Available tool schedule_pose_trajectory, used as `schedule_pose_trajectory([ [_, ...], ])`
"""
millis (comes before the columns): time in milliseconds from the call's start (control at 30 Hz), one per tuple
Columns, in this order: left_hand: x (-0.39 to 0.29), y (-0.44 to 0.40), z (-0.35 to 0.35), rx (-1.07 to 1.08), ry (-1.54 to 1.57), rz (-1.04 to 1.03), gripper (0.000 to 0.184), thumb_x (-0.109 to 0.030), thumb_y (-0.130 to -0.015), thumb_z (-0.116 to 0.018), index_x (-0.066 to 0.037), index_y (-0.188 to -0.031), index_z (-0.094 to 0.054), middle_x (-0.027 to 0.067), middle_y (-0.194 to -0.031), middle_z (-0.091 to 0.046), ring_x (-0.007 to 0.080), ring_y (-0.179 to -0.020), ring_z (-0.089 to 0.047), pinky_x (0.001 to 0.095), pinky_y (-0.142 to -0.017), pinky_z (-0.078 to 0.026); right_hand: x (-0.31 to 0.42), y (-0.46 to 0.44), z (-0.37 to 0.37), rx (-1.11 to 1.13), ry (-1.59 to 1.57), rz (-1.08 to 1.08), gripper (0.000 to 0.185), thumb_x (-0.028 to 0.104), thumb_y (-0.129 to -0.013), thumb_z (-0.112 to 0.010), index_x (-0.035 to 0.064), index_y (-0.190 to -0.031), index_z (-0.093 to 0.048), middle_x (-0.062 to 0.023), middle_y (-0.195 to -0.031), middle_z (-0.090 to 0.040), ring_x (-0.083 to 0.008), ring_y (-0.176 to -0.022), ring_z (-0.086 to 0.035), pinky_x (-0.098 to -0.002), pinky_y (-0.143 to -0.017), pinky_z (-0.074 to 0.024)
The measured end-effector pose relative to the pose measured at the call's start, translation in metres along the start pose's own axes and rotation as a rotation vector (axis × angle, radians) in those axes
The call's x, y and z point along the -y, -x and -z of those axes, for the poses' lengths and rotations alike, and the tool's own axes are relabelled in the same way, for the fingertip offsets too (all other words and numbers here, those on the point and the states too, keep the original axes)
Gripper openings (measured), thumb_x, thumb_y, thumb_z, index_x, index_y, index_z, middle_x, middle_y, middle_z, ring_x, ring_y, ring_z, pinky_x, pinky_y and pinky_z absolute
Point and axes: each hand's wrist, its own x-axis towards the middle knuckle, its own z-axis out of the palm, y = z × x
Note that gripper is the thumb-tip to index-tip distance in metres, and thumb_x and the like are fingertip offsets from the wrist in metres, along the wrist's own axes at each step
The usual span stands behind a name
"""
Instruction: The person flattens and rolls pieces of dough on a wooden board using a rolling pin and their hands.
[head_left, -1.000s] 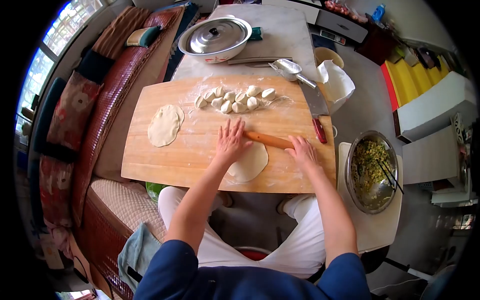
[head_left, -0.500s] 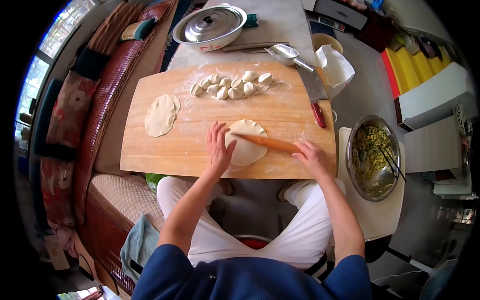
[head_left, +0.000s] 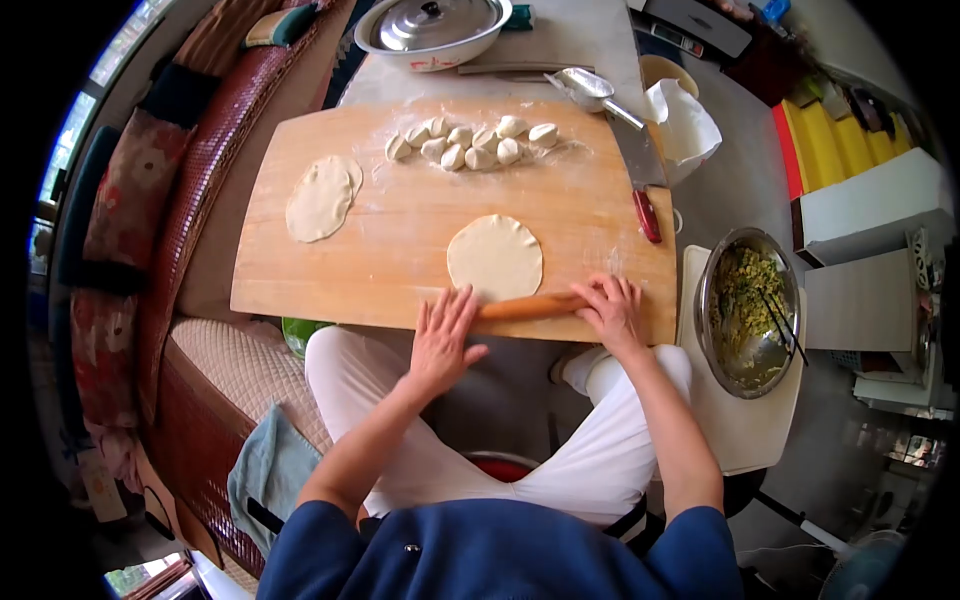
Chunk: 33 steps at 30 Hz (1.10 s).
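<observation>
A round flattened sheet of dough lies on the floured wooden board. Along its near edge, a tapered wooden rolling pin lies crosswise by the front of the board. My right hand grips the pin's right end, fingers bent over it. At the other end, my left hand lies flat, fingers stretched and thumb apart; its index finger meets the pin's tip. Whether the pin runs beneath those fingers is hidden. Farther left sit overlapping thin dough rounds. Several small dough pieces are grouped near the back.
A cleaver with a red handle rests at the board's right edge, below a metal scoop. To the right stands a steel bowl of chopped filling with chopsticks. A lidded basin is behind the board.
The rolling pin has come back toward me, from across the dough to its near edge. Both hands moved with it, the left now at the pin's tip. The view has shifted slightly.
</observation>
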Motion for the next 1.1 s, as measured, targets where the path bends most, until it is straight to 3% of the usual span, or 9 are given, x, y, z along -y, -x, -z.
schedule_pose_trajectory([
  [200, 0.051, -0.089, -0.004, -0.175, -0.012, 0.228, 0.08, -0.049, -0.089, -0.064, -0.014, -0.155, -0.034, 0.0047, -0.165, -0.026, 0.0383, -0.151, -0.021, 0.0596, -0.12, -0.017, 0.001, -0.064, -0.011, -0.107, 0.055, 0.052, 0.035, 0.03, -0.08, -0.078, 0.0249, -0.114, -0.073, -0.0005, -0.106, -0.059, -0.0225, -0.107, -0.054, -0.0448, -0.099, -0.0359],
  [400, 0.047, -0.028, 0.005, -0.065, -0.061, 0.032, 0.075, -0.048, -0.091, -0.062, -0.014, -0.153, -0.037, 0.0037, -0.164, -0.028, 0.0375, -0.152, -0.019, 0.0591, -0.121, -0.015, 0.009, -0.023, -0.004, 0.064, -0.031, 0.108, 0.049, 0.019, -0.077, -0.079, 0.0262, -0.124, -0.069, -0.0015, -0.107, -0.06, -0.0226, -0.107, -0.056, -0.0454, -0.102, -0.0364],
  [533, 0.041, -0.01, 0.01, -0.137, -0.02, 0.148, 0.075, -0.046, -0.091, -0.064, -0.012, -0.153, -0.038, 0.0058, -0.164, -0.028, 0.0366, -0.152, -0.019, 0.0557, -0.122, -0.015, 0.023, -0.002, 0.011, 0.173, -0.153, 0.11, 0.052, 0.011, -0.073, -0.08, 0.0226, -0.122, -0.069, -0.0022, -0.102, -0.061, -0.023, -0.103, -0.059, -0.0393, -0.092, -0.0467],
  [633, 0.018, -0.046, 0.004, -0.306, -0.003, 0.246, 0.078, -0.044, -0.089, -0.066, -0.01, -0.153, -0.037, 0.0128, -0.163, -0.027, 0.0357, -0.152, -0.019, 0.0512, -0.123, -0.016, 0.016, 0.001, 0.017, 0.004, -0.229, -0.067, 0.045, 0.012, -0.079, -0.077, 0.0145, -0.123, -0.068, -0.0062, -0.106, -0.066, -0.0296, -0.101, -0.063, -0.041, -0.085, -0.0511],
  [733, -0.016, -0.089, -0.018, -0.301, 0.101, 0.282, 0.08, -0.044, -0.09, -0.066, -0.012, -0.155, -0.034, 0.0106, -0.164, -0.026, 0.037, -0.152, -0.018, 0.0525, -0.123, -0.015, -0.002, 0.001, 0.016, -0.208, -0.325, -0.23, 0.041, 0.012, -0.085, -0.074, 0.0079, -0.125, -0.065, -0.013, -0.112, -0.068, -0.0346, -0.101, -0.065, -0.0418, -0.086, -0.0522],
  [833, -0.037, -0.118, -0.023, -0.171, 0.019, 0.16, 0.081, -0.051, -0.088, -0.066, -0.021, -0.156, -0.034, 0.0068, -0.165, -0.025, 0.0362, -0.152, -0.018, 0.0553, -0.122, -0.015, -0.021, -0.003, 0.015, -0.34, -0.3, -0.291, 0.04, 0.012, -0.086, -0.074, 0.0061, -0.125, -0.065, -0.0151, -0.111, -0.068, -0.034, -0.1, -0.066, -0.0406, -0.086, -0.052],
  [933, -0.014, -0.128, -0.007, 0.027, -0.051, -0.271, 0.08, -0.059, -0.084, -0.066, -0.031, -0.154, -0.038, 0.0025, -0.165, -0.025, 0.0353, -0.153, -0.018, 0.059, -0.121, -0.016, -0.031, 0.0, 0.027, -0.276, -0.246, -0.313, 0.04, 0.011, -0.085, -0.074, 0.006, -0.124, -0.065, -0.0145, -0.111, -0.068, -0.0346, -0.101, -0.065, -0.0415, -0.086, -0.052],
  [967, 0.003, -0.124, -0.002, -0.02, -0.085, -0.431, 0.078, -0.059, -0.083, -0.068, -0.034, -0.152, -0.042, -0.0005, -0.164, -0.029, 0.0351, -0.152, -0.02, 0.0608, -0.12, -0.018, -0.032, 0.002, 0.032, -0.233, -0.23, -0.307, 0.041, 0.011, -0.085, -0.074, 0.0064, -0.124, -0.066, -0.0138, -0.11, -0.068, -0.034, -0.101, -0.064, -0.0414, -0.086, -0.0517],
  [1100, 0.053, -0.098, 0.032, 0.018, -0.119, -0.528, 0.079, -0.054, -0.078, -0.074, -0.035, -0.149, -0.045, 0.0018, -0.162, -0.032, 0.0356, -0.151, -0.023, 0.0606, -0.12, -0.019, -0.03, 0.0, 0.037, -0.075, -0.168, -0.14, 0.042, 0.014, -0.081, -0.076, 0.0099, -0.122, -0.068, -0.0101, -0.111, -0.068, -0.0309, -0.104, -0.063, -0.0401, -0.088, -0.0499],
])
